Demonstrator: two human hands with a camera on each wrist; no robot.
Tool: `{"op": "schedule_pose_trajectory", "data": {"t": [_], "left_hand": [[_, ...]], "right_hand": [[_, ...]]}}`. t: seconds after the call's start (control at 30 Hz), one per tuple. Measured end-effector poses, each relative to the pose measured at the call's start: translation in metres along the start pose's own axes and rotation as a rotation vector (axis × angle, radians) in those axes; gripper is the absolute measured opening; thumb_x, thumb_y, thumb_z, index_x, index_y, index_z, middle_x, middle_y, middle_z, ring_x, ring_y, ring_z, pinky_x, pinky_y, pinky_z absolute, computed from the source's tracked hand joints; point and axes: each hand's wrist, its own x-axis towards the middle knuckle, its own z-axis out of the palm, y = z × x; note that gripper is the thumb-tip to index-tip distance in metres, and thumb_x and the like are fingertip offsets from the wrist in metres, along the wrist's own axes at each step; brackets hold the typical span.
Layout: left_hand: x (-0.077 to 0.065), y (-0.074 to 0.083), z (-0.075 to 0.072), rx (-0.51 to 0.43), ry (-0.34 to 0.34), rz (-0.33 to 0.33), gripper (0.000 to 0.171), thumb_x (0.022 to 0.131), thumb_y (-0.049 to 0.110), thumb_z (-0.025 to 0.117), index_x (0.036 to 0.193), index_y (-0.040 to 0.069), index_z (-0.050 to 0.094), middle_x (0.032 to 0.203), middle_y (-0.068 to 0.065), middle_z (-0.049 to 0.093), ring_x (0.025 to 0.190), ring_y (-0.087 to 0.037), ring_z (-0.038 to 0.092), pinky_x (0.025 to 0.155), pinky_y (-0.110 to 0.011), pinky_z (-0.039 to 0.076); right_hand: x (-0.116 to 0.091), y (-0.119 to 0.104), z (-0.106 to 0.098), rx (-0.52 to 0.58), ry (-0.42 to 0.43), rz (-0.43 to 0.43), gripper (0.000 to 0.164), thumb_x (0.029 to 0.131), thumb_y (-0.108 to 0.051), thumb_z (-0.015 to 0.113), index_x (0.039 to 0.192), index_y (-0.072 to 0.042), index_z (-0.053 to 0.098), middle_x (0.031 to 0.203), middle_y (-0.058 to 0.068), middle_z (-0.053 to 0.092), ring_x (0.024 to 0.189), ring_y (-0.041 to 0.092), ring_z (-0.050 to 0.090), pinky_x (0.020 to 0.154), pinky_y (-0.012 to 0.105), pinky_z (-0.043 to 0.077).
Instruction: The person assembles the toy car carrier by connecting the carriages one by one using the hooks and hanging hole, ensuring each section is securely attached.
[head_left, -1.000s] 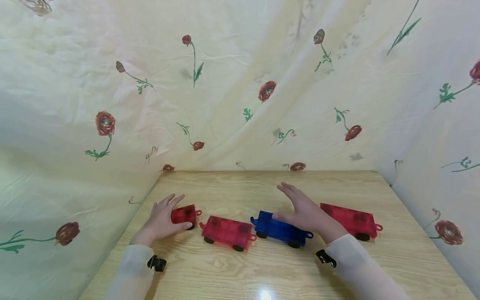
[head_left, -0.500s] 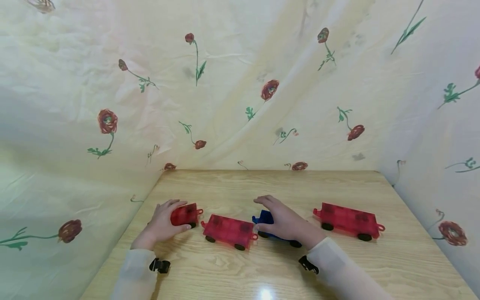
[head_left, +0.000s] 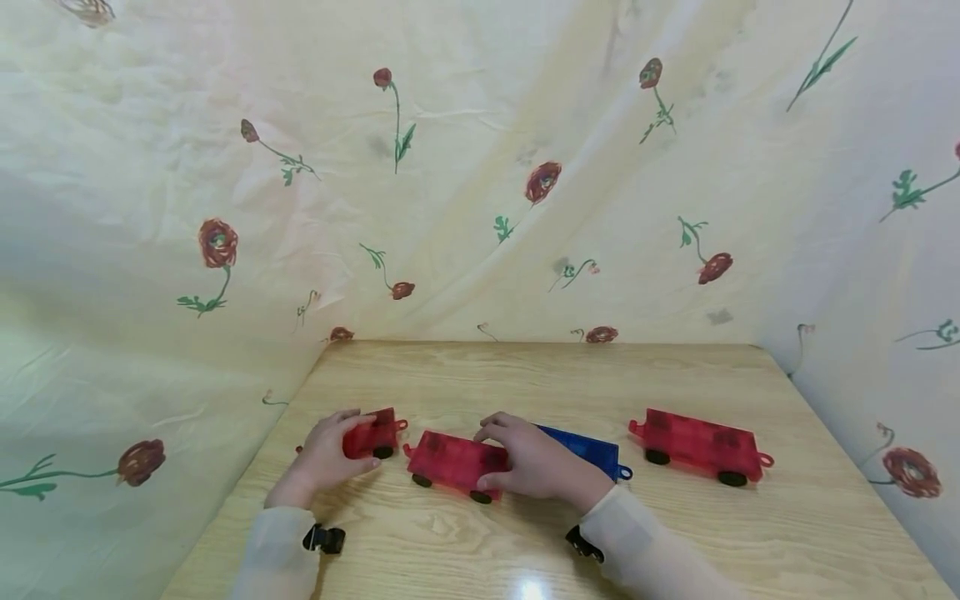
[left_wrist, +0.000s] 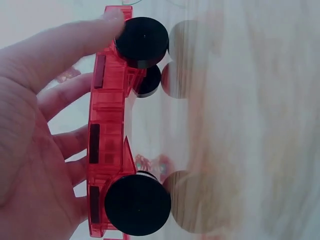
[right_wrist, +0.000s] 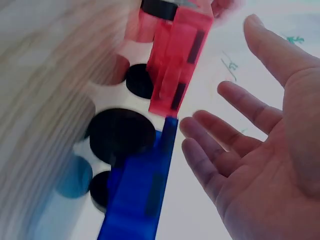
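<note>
In the head view my left hand [head_left: 322, 457] holds a red see-through toy train car [head_left: 372, 437] at the left, thumb on the near side and fingers on the far side. The left wrist view shows the thumb [left_wrist: 60, 50] against its edge by a black wheel [left_wrist: 142, 42]. My right hand [head_left: 536, 462] hovers with spread, relaxed fingers over the meeting ends of a second red car [head_left: 450, 458] and a blue car [head_left: 592, 450], hiding part of both. In the right wrist view nothing lies between its fingers; the blue car [right_wrist: 137, 185] is beside them.
A third red car [head_left: 701, 443] stands apart at the right, hook toward the blue car. All cars sit on a wood-grain table [head_left: 450, 550]. Flowered cloth [head_left: 465, 167] hangs around the table's back and sides.
My right hand has moved left along the blue car to the second red car, uncovering the third red car and the blue car's right end. My left hand stays at its red car.
</note>
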Motion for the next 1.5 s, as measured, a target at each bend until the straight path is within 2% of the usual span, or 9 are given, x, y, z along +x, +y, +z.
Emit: {"op": "schedule_pose_trajectory", "data": {"t": [0.07,0.17,0.33,0.47,0.6,0.7,0.87,1.07,1.5], "left_hand": [[0.0,-0.001,0.001,0.006,0.009,0.006,0.07,0.084,0.028,0.091,0.146,0.015,0.063,0.155,-0.022,0.048,0.14,-0.052,0.041,0.109,-0.073,0.035],[0.0,-0.002,0.002,-0.028,0.014,-0.019,0.065,0.085,0.025,0.091,0.144,0.016,0.065,0.152,-0.019,0.051,0.138,-0.05,0.043,0.109,-0.07,0.037],[-0.001,-0.004,0.007,-0.097,0.02,-0.066,0.062,0.084,0.027,0.091,0.141,0.019,0.068,0.143,-0.012,0.055,0.133,-0.041,0.046,0.105,-0.063,0.046],[-0.002,-0.007,0.01,-0.106,0.045,-0.039,0.063,0.083,0.029,0.092,0.14,0.018,0.069,0.14,-0.012,0.058,0.129,-0.041,0.051,0.1,-0.061,0.051],[-0.003,-0.01,0.012,-0.118,0.068,-0.032,0.061,0.082,0.03,0.093,0.138,0.019,0.071,0.14,-0.01,0.058,0.129,-0.04,0.054,0.103,-0.062,0.049],[-0.004,-0.012,0.013,-0.151,0.082,-0.043,0.059,0.082,0.029,0.093,0.136,0.019,0.072,0.141,-0.009,0.058,0.131,-0.039,0.052,0.105,-0.061,0.047],[-0.006,-0.013,0.013,-0.216,0.114,-0.049,0.058,0.083,0.027,0.093,0.136,0.018,0.072,0.143,-0.012,0.057,0.13,-0.04,0.052,0.101,-0.06,0.051],[-0.008,-0.013,0.012,-0.246,0.154,-0.044,0.054,0.084,0.03,0.092,0.134,0.019,0.073,0.143,-0.01,0.056,0.129,-0.038,0.053,0.1,-0.059,0.053],[-0.01,-0.013,0.012,-0.272,0.178,-0.022,0.05,0.086,0.026,0.09,0.132,0.019,0.074,0.14,-0.01,0.057,0.126,-0.037,0.056,0.095,-0.056,0.056]], "right_hand": [[0.001,-0.003,0.004,-0.039,-0.004,-0.012,0.06,0.089,-0.05,0.083,0.137,-0.017,0.067,0.148,0.004,0.055,0.131,0.025,0.056,0.106,0.043,0.051],[0.001,-0.006,0.008,-0.092,-0.021,-0.014,0.06,0.088,-0.049,0.084,0.136,-0.016,0.068,0.144,0.003,0.057,0.129,0.024,0.057,0.106,0.042,0.051],[-0.001,-0.008,0.011,-0.15,-0.034,-0.034,0.056,0.087,-0.046,0.086,0.132,-0.017,0.071,0.136,0.002,0.06,0.12,0.02,0.059,0.101,0.039,0.053],[-0.001,-0.008,0.013,-0.164,-0.018,-0.054,0.052,0.087,-0.044,0.087,0.13,-0.017,0.073,0.131,0.0,0.061,0.113,0.016,0.06,0.097,0.036,0.055],[0.001,-0.008,0.016,-0.182,-0.012,-0.057,0.052,0.088,-0.045,0.085,0.131,-0.017,0.072,0.128,-0.001,0.061,0.11,0.015,0.06,0.096,0.035,0.055],[0.003,-0.008,0.017,-0.193,-0.008,-0.047,0.053,0.089,-0.046,0.084,0.132,-0.018,0.072,0.127,0.0,0.061,0.109,0.015,0.059,0.095,0.035,0.055],[0.005,-0.01,0.019,-0.204,0.014,-0.033,0.054,0.088,-0.047,0.084,0.132,-0.018,0.072,0.126,0.001,0.062,0.107,0.017,0.06,0.094,0.036,0.055],[0.009,-0.007,0.026,-0.248,0.059,-0.052,0.054,0.09,-0.049,0.082,0.132,-0.017,0.071,0.125,0.003,0.062,0.106,0.018,0.06,0.093,0.037,0.055],[0.017,-0.012,0.032,-0.285,0.1,-0.039,0.055,0.091,-0.05,0.081,0.132,-0.015,0.072,0.121,0.005,0.064,0.102,0.019,0.06,0.085,0.035,0.057]]}}
